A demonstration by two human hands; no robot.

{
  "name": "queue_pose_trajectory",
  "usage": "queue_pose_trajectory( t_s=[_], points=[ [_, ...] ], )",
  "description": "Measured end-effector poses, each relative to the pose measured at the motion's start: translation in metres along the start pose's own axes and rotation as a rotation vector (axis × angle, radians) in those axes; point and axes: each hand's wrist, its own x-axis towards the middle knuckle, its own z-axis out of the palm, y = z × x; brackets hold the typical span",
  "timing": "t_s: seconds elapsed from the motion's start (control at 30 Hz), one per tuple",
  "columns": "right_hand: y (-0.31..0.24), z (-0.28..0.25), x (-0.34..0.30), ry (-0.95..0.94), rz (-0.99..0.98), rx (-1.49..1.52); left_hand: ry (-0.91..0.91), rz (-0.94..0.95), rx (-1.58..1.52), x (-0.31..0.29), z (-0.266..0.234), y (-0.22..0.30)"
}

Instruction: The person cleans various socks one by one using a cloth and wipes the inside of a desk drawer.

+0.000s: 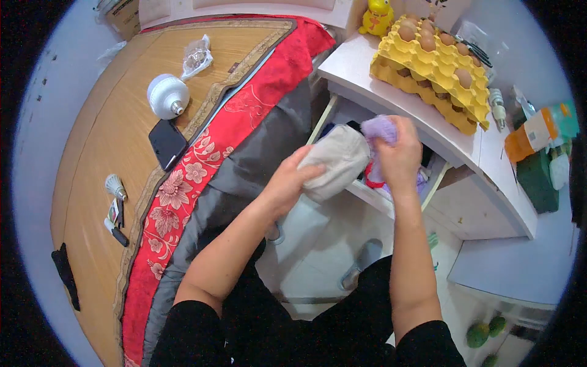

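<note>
My left hand (pixel 288 183) is closed round a light grey-white folded cloth bundle (pixel 339 162), held up over the front left of an open drawer (pixel 374 200). Its exact kind is not clear. Above the same drawer, my right hand (pixel 400 156) grips a fuzzy lilac cloth (pixel 378 128), perhaps a sock. The two cloths are close together, near the drawer's middle. Inside the drawer lie dark, red and purple fabric pieces, partly hidden by my hands and the bundle.
A yellow egg tray (pixel 428 85) with several eggs rests on the white cabinet top (pixel 354 64), beside a yellow toy figure (pixel 377 17). To the left, a bed carries a wooden-coloured mat (pixel 92 183), a phone (pixel 167 144) and a large bulb (pixel 166 96). Green fruits (pixel 478 334) lie at lower right.
</note>
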Motion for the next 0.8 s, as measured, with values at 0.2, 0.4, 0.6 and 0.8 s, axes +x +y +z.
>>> queue_pose_trajectory(
  t_s=[0.2,0.4,0.6,0.8],
  points=[
    [0.001,0.013,-0.015,-0.219,0.546,0.85,0.091,-0.075,-0.751,0.001,-0.017,0.003],
    [-0.013,0.019,-0.021,-0.31,0.415,0.807,0.081,-0.169,-0.623,-0.003,-0.007,0.017],
    [-0.016,0.019,-0.029,-0.385,0.114,0.396,0.025,-0.062,-0.333,0.004,-0.016,0.004],
    [-0.014,0.004,-0.016,-0.243,0.026,0.32,0.114,-0.214,-0.546,0.025,-0.017,-0.015]
  ],
)
